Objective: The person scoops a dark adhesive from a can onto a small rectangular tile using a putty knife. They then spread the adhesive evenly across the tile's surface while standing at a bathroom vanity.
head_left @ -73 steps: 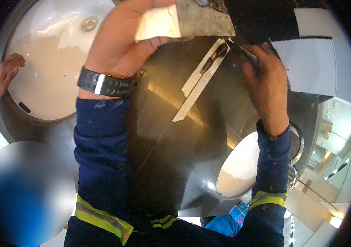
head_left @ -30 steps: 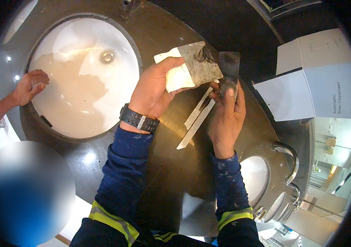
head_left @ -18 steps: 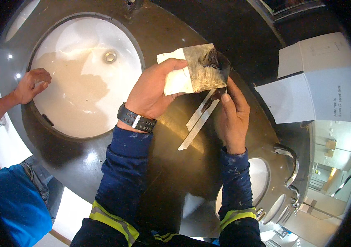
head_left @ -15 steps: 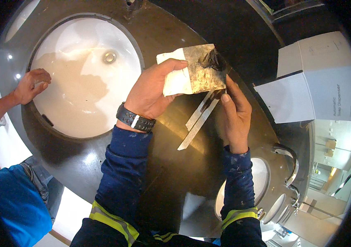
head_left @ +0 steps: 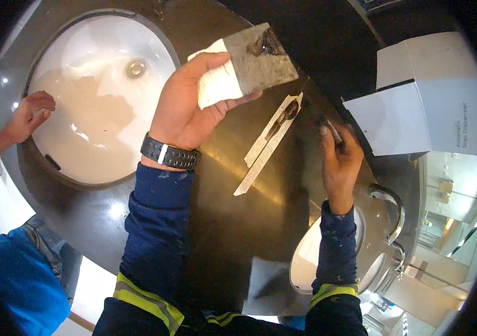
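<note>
My left hand point(head_left: 185, 106), with a black watch on the wrist, grips a flat squarish piece point(head_left: 266, 64), part white and part grey. A dark smear marks its far corner. My right hand point(head_left: 340, 157) is apart from it, over the counter to the right, fingers curled and thumb close to them; what they hold, if anything, I cannot make out. Between my hands, strips of pale tape point(head_left: 258, 159) lie on the dark counter point(head_left: 216, 207), with a dark glossy smear point(head_left: 290, 110) at their far end.
A round white basin point(head_left: 132, 112) is set into the counter at left. Another person's hand point(head_left: 28, 116) rests near its rim. On the right are an open white cardboard box point(head_left: 395, 120), a chrome tap point(head_left: 395, 215) and another basin point(head_left: 305, 257).
My right hand has come off the flat piece and moved right and down. My left hand has lifted the piece up and left, uncovering the dark smear by the tape.
</note>
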Demonstrator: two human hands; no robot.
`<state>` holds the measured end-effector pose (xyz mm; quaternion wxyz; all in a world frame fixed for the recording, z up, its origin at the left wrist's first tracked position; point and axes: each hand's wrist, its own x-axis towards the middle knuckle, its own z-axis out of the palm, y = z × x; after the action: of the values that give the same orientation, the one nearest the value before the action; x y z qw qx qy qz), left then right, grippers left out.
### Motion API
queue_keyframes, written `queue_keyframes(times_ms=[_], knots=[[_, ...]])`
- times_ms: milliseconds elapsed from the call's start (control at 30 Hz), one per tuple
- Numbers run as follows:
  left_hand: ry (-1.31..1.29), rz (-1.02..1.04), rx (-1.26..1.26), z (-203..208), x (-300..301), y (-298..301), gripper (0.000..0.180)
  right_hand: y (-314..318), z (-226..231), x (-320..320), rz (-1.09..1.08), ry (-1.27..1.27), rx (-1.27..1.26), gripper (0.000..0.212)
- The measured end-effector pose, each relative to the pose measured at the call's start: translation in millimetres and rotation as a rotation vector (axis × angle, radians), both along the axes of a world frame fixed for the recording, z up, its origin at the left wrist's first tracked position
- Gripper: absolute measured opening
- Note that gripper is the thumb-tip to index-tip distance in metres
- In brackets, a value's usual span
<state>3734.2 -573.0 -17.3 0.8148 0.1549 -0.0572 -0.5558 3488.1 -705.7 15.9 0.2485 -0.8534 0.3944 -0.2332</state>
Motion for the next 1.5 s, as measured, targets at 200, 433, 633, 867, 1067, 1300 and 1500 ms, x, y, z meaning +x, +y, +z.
queue_keyframes(times_ms=[200, 433, 633, 867, 1067, 1300, 1500], knots=[[0.005, -0.016, -0.106, -7.5, 5.9, -0.1, 0.036, -2.7, 21.7, 14.2, 0.2, 0.307, -0.39, 0.024], [-0.083, -0.031, -0.196, -9.2, 7.6, -6.5, 0.043, -11.1, 25.5, 33.9, 0.311, 0.409, -0.516, 0.024], [-0.087, -0.053, -0.25, -10.3, 9.8, -5.9, 0.044, -8.2, 23.8, 39.1, 0.318, 0.488, -0.528, 0.024], [-0.117, -0.054, -0.254, -12.2, 7.0, -7.3, 0.043, -10.9, 21.8, 40.3, 0.359, 0.52, -0.563, 0.023], [-0.118, -0.042, -0.207, -3.4, 3.6, -2.5, 0.04, -9.2, 26.4, 43.0, 0.398, 0.585, -0.534, 0.022], [-0.084, -0.048, -0.17, -3.8, 2.0, -1.6, 0.039, 1.7, 26.2, 41.6, 0.395, 0.584, -0.521, 0.025], [-0.102, -0.018, -0.2, -4.0, 2.8, 1.0, 0.039, 8.8, 30.5, 41.4, 0.398, 0.59, -0.486, 0.025]])
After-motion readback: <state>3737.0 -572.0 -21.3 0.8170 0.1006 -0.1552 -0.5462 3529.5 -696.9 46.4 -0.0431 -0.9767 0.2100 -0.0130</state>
